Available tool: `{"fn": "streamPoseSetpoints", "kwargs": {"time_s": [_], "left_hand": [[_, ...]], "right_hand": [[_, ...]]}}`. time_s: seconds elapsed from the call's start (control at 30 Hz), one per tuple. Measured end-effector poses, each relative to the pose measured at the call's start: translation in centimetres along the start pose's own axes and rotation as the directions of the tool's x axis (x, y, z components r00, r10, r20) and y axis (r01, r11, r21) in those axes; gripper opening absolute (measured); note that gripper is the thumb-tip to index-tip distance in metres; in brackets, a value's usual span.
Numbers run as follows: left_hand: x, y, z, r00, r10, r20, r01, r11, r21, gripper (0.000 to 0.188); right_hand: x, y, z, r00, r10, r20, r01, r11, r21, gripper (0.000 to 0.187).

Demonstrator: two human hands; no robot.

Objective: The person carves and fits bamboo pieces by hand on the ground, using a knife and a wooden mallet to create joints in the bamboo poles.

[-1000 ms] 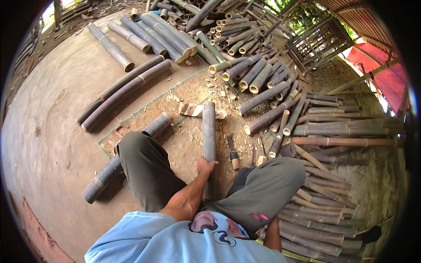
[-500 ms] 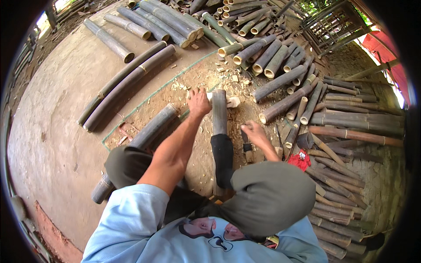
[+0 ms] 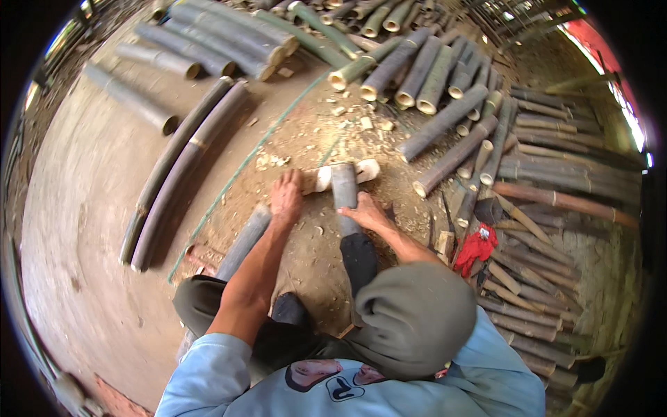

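Note:
In front of me a grey-brown bamboo piece lies lengthwise, its far end across a pale carved wooden block. My right hand grips the bamboo from its right side, thumb over the top. On its near part rests my foot in a black sock. My left hand is at the left end of the block, fingers stretched forward and close together; whether it touches the block is hard to tell. Another bamboo pole lies to the left, partly behind my left forearm.
Long bamboo poles lie on the floor at the left. More cut bamboo is piled ahead and stacked along the right. A red cloth sits right of my knee. Wood chips litter the ground past the block.
My right hand has moved from beside a tool on the floor at the right onto the bamboo. My left hand has drawn back and left, its fingers now straighter. The view has shifted.

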State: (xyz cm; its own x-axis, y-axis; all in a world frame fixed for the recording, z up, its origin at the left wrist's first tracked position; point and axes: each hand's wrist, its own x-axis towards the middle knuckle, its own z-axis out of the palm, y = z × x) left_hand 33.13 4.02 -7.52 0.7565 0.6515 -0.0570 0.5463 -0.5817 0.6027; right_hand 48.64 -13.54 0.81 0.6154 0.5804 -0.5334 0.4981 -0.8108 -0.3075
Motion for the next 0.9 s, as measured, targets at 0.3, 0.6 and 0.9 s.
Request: {"fn": "streamPoseSetpoints", "kwargs": {"time_s": [0.3,0.6,0.9], "left_hand": [[0.7,0.0,-2.6,0.994,0.020,0.107,-0.006,0.992,-0.126,0.067],[0.1,0.5,-3.3,0.995,-0.069,0.075,0.076,0.993,-0.094,0.068],[1.3,1.6,-3.0,0.992,-0.018,0.127,0.002,0.992,0.125,0.075]], "right_hand": [[-0.7,-0.9,0.7,0.995,-0.077,-0.071,0.083,0.992,0.091,0.070],[-1.3,4.1,2.2,0.929,-0.309,-0.204,0.360,0.882,0.302,0.041],[-5.1,27.6,-6.7,0.883,0.322,-0.342,-0.362,0.930,-0.059,0.032]]}}
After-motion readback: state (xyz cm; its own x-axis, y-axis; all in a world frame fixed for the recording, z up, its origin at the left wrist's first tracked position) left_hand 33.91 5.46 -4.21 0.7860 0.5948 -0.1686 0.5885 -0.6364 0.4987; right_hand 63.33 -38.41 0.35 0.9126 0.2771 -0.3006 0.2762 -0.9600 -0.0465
